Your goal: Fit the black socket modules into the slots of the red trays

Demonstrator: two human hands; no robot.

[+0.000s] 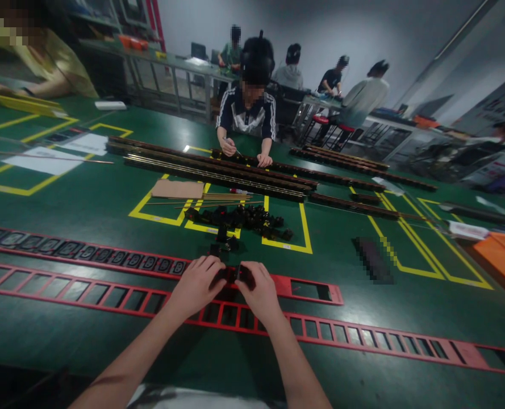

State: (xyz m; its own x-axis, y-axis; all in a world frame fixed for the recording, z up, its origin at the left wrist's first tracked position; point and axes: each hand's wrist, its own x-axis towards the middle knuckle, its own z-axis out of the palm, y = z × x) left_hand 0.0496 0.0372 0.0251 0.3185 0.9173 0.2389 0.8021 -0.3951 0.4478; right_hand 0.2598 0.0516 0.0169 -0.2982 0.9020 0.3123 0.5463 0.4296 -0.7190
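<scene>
My left hand (199, 284) and my right hand (258, 291) come together over the upper red slotted frame (284, 286). Fingers of both are curled around small black parts (234, 274), largely hidden between the fingertips. To the left, square black pieces (120, 258) sit in a row in that frame's openings. Closer to me, a longer red frame (363, 335) lies below my wrists with open slots. Just beyond my fingers are a few loose black parts (224, 241), and behind them a heap of similar black parts (252, 218).
Long dark rails (218, 173) stretch across the green table (329, 244). Facing me, a person (250, 108) works on the rails with a thin tool. Cardboard (178, 189) and thin rods lie near the heap; an orange bin (501, 261) stands at right.
</scene>
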